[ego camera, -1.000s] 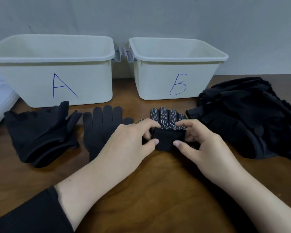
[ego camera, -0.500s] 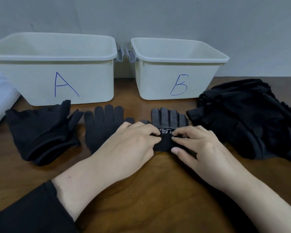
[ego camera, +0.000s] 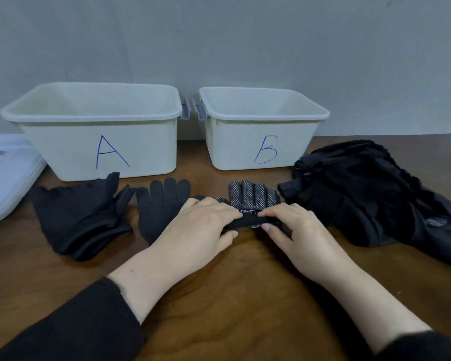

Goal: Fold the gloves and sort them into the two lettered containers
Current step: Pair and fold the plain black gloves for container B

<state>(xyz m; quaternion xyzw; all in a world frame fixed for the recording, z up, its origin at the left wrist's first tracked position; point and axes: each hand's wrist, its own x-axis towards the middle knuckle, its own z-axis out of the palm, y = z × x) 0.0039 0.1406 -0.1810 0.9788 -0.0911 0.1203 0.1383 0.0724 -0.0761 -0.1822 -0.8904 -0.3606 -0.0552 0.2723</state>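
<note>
Since both hands are working the same fold, the left hand (ego camera: 201, 225) and right hand (ego camera: 294, 227) each pinch the cuff end of the dotted glove (ego camera: 253, 199), fingers curled over it and thumbs underneath, so it rolls evenly toward the fingertips. That glove lies on the table (ego camera: 245, 295) right in front of bin B (ego camera: 261, 142), probably where it's headed; the plain glove (ego camera: 162, 207) waits nearer bin A (ego camera: 99, 142), with 2 dark piles off to the sides

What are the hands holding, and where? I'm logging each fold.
Both hands, left hand and right hand, pinch the dotted glove at its folded-over cuff edge.
</note>
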